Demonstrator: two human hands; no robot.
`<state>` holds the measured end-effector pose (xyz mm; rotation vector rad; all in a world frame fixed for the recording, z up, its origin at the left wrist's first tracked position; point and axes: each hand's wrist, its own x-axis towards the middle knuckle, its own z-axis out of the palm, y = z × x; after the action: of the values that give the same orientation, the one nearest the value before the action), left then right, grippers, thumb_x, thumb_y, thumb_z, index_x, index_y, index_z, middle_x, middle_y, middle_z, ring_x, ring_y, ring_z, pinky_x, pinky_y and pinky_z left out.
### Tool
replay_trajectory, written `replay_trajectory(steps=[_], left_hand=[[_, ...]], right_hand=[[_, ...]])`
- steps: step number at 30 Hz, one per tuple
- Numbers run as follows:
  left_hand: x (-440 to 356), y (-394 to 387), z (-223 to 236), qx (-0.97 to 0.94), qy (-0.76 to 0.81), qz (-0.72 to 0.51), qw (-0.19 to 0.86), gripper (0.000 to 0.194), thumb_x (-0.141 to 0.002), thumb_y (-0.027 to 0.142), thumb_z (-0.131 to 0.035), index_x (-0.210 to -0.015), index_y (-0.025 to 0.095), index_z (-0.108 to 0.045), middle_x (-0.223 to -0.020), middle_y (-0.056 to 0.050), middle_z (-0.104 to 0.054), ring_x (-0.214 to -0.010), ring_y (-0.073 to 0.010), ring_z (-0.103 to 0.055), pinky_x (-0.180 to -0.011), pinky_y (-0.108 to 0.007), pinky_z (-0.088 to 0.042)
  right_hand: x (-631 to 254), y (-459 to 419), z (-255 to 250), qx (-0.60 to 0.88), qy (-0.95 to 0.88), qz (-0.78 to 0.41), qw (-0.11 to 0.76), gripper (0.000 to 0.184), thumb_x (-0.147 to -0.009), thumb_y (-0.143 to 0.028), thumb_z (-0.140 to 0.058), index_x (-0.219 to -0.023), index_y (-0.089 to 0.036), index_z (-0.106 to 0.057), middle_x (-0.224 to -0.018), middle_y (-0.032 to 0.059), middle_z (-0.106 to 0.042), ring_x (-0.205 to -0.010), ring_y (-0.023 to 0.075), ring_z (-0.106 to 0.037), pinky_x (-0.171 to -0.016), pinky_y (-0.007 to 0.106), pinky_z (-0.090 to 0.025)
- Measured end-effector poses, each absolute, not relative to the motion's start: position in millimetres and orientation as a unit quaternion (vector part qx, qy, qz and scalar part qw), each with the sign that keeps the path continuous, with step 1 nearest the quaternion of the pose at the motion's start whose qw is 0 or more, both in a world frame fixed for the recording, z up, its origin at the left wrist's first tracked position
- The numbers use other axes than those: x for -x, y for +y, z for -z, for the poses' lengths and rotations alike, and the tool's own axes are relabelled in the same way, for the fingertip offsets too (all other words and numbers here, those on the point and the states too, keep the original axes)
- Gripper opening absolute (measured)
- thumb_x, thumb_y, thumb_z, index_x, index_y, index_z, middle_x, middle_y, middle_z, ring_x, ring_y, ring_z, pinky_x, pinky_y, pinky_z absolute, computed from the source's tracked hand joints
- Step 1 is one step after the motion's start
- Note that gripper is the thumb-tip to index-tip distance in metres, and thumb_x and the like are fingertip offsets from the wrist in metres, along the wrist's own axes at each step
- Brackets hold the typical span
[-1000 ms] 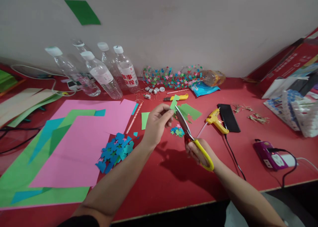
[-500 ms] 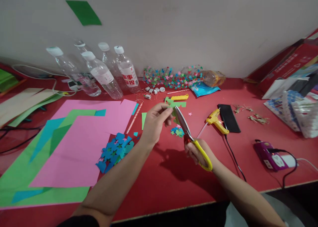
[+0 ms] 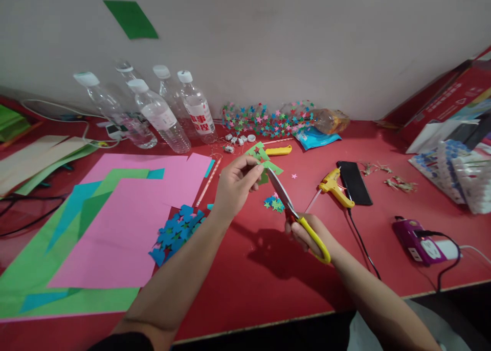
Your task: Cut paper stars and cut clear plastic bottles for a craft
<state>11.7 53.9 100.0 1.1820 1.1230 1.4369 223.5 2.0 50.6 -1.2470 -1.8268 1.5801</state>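
Note:
Between thumb and fingers, my left hand pinches a light green paper with pieces cut out of it. My right hand is wrapped round the handles of yellow-handled scissors. Their blade tips meet the green paper beside my left fingertips. Below the blades lies a small pile of paper stars in blue, green and pink. One pink star rests apart to the right. A heap of blue paper scraps is partly hidden by my left forearm.
Pink paper sheets over green and blue ones cover the left. Several plastic bottles stand behind, near a star-covered bottle lying down. A yellow cutter, glue gun, phone and purple power adapter lie rightward.
The green paper has been turned about in my left fingers and now shows differently at the blades. The lone pink star has come into view. My right hand stays nearly in place.

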Motion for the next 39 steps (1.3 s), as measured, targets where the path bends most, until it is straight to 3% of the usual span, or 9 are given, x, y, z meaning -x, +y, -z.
replay_trajectory(steps=[14,22,30,39], left_hand=[[-10,53,-103,-0.511,0.466,-0.533,0.487,0.012,-0.079,0.026,-0.062,-0.071,0.019,-0.058,-0.055,0.005,-0.053,-0.044,-0.005,-0.048,-0.043,-0.017,-0.039],[-6,55,-103,-0.518,0.462,-0.525,0.493,0.011,-0.078,0.025,-0.064,-0.07,0.019,-0.06,-0.055,0.004,-0.053,-0.043,-0.0047,-0.048,-0.043,-0.017,-0.038],[-8,55,-105,-0.47,0.451,-0.521,0.552,0.013,-0.077,0.029,-0.064,-0.071,0.018,-0.062,-0.055,0.003,-0.057,-0.041,-0.0053,-0.049,-0.041,-0.018,-0.039],[-3,55,-107,-0.514,0.465,-0.512,0.508,0.011,-0.078,0.026,-0.065,-0.073,0.017,-0.061,-0.055,0.003,-0.058,-0.042,-0.0059,-0.052,-0.042,-0.017,-0.042]], right_hand=[[-225,2,-42,0.458,-0.644,-0.575,0.212,0.059,-0.081,-0.077,-0.041,-0.071,-0.02,-0.051,-0.042,-0.0066,-0.041,-0.036,0.0076,-0.036,-0.04,0.022,-0.032],[-220,1,-49,0.51,-0.599,-0.583,0.2,0.058,-0.075,-0.077,-0.047,-0.064,-0.02,-0.05,-0.047,-0.0027,-0.052,-0.03,0.0054,-0.036,-0.034,0.022,-0.031],[-219,1,-58,0.523,-0.592,-0.583,0.192,0.052,-0.075,-0.07,-0.049,-0.062,-0.02,-0.048,-0.042,-0.0043,-0.046,-0.029,0.006,-0.036,-0.034,0.022,-0.031],[-222,4,-56,0.521,-0.607,-0.57,0.189,0.058,-0.073,-0.077,-0.049,-0.061,-0.02,-0.046,-0.047,-0.0019,-0.052,-0.031,0.0059,-0.039,-0.034,0.021,-0.029]])
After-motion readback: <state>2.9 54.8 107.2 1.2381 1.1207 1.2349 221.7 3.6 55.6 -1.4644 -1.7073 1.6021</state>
